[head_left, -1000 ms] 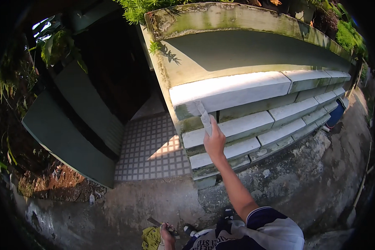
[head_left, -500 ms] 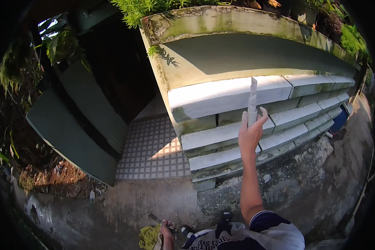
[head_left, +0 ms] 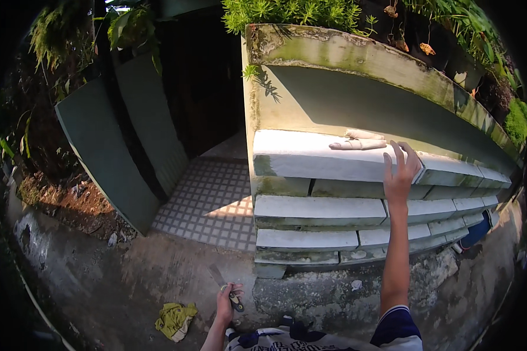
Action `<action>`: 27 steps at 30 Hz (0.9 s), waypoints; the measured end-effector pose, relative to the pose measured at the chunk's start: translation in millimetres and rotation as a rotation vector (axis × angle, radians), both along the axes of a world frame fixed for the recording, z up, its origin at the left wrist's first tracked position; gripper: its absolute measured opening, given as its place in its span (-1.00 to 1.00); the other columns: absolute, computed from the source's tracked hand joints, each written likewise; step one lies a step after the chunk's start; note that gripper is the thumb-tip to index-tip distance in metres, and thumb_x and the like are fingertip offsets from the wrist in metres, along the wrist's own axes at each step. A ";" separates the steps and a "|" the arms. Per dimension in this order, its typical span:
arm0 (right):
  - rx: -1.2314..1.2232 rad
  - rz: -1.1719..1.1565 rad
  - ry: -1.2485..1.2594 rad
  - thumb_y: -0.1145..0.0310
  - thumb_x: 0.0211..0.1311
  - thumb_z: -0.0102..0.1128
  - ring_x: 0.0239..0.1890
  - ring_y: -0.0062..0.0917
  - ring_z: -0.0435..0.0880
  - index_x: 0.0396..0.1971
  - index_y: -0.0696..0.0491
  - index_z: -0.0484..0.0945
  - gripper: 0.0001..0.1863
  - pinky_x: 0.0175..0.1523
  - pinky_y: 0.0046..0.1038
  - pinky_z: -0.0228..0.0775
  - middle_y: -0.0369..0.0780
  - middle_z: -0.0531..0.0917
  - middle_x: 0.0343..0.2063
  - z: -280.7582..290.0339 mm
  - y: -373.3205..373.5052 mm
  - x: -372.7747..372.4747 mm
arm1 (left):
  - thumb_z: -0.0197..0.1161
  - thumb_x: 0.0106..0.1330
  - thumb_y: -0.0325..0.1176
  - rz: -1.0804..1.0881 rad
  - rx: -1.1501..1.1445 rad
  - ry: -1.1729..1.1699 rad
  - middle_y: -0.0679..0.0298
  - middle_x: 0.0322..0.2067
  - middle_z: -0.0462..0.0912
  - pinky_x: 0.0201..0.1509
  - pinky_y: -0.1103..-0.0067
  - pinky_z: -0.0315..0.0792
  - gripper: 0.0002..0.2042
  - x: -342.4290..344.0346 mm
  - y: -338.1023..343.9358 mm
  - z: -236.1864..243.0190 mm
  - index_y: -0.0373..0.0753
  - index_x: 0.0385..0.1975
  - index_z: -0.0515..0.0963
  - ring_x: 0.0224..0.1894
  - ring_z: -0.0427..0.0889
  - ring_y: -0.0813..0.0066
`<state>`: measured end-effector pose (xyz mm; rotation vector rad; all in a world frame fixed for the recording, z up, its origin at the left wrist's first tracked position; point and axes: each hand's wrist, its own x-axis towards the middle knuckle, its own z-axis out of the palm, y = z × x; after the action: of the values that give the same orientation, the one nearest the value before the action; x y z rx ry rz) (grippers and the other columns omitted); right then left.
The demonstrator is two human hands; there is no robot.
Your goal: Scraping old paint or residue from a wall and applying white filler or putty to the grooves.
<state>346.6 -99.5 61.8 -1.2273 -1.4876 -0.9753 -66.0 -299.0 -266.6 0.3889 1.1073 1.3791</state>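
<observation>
My right hand point(head_left: 401, 175) reaches out over the top white ledge point(head_left: 298, 153) of the stepped wall, its fingers spread and nothing in them. Just left of its fingertips lie pale, slim rolls point(head_left: 363, 144), one behind another; I cannot make out their material. Low in front of me, my left hand point(head_left: 223, 301) is closed round a knife point(head_left: 216, 275). Its flat grey blade points up and to the left, and the black and yellow handle shows below the fingers.
A crumpled yellow-green cloth point(head_left: 175, 320) lies on the concrete ground left of my left hand. Lower white ledges point(head_left: 310, 206) step down toward me. A tiled entrance point(head_left: 211, 193) opens at left beside a green panel point(head_left: 108, 152). Plants point(head_left: 293, 14) overhang the wall top.
The pale rolls, upright in my right hand before, now lie on the top ledge, and that hand has opened. My left hand has come up with the knife, away from the cloth.
</observation>
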 end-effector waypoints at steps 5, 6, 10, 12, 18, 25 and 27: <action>-0.438 0.734 0.493 0.51 0.14 0.11 -0.32 -0.34 0.53 -0.25 0.20 0.49 -0.83 -0.13 -0.41 0.37 -0.12 0.53 -0.37 -112.6 -83.3 -61.2 | -0.12 0.50 -0.18 -0.207 0.196 0.027 0.09 0.00 0.60 0.03 0.52 0.35 -0.74 69.6 19.1 64.8 -0.23 -0.23 0.43 -0.06 0.57 0.41; -0.741 0.828 0.526 0.48 0.17 0.12 -0.35 -0.47 0.52 -0.20 0.19 0.50 -0.79 -0.15 -0.47 0.36 -0.17 0.54 -0.37 -136.0 -96.1 -73.2 | -0.12 0.50 -0.18 -0.203 0.197 0.029 0.09 0.00 0.60 0.03 0.52 0.35 -0.74 84.4 25.8 66.9 -0.23 -0.23 0.43 -0.06 0.57 0.41; -1.304 1.181 0.819 0.46 0.30 0.04 -0.20 -0.58 0.54 0.01 0.20 0.44 -0.70 -0.02 -0.49 0.37 -0.23 0.59 -0.22 -234.4 -142.7 -91.9 | -0.20 0.53 -0.19 -0.396 0.441 0.243 0.04 0.12 0.50 0.29 0.47 0.16 -0.66 146.6 46.1 82.8 -0.32 0.01 0.37 0.22 0.36 0.43; -1.396 1.172 0.997 0.42 0.38 -0.03 -0.13 -0.60 0.53 0.09 0.19 0.36 -0.67 0.02 -0.49 0.36 -0.24 0.57 -0.15 -257.1 -160.4 -96.9 | -0.21 0.53 -0.20 -0.416 0.526 0.322 0.03 0.15 0.47 0.34 0.47 0.11 -0.62 169.5 48.4 81.3 -0.35 0.11 0.33 0.27 0.29 0.44; -1.158 1.157 1.244 0.37 0.44 -0.14 -0.32 -0.60 0.52 -0.02 0.16 0.33 -0.77 -0.16 -0.52 0.40 -0.24 0.53 -0.33 -265.5 -177.0 -54.3 | 0.02 0.40 -0.07 -0.562 0.641 0.836 -0.05 0.40 -0.08 0.41 0.29 -0.10 -0.36 186.6 57.2 88.3 -0.30 0.33 0.01 0.43 -0.02 0.13; -0.913 1.006 1.359 0.43 0.42 -0.18 -0.47 -0.61 0.49 -0.08 0.12 0.30 -0.84 -0.35 -0.54 0.40 -0.24 0.50 -0.43 -272.9 -170.3 3.4 | 0.13 0.28 -0.06 0.338 1.036 1.704 -0.16 0.41 -0.24 0.44 0.16 -0.23 -0.16 149.5 216.8 202.6 -0.37 0.39 -0.17 0.46 -0.22 -0.06; -0.871 1.011 1.425 0.47 0.39 -0.17 -0.47 -0.62 0.50 -0.10 0.13 0.31 -0.84 -0.35 -0.54 0.40 -0.23 0.51 -0.42 -275.9 -173.3 7.2 | 0.10 0.30 -0.03 0.390 1.004 1.790 -0.20 0.40 -0.27 0.45 0.13 -0.27 -0.15 160.2 248.6 206.4 -0.40 0.38 -0.19 0.46 -0.26 -0.11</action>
<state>353.9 -272.8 -214.1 -1.0012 -0.9617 1.1663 94.1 -50.4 -60.2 2.5863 1.7448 1.7382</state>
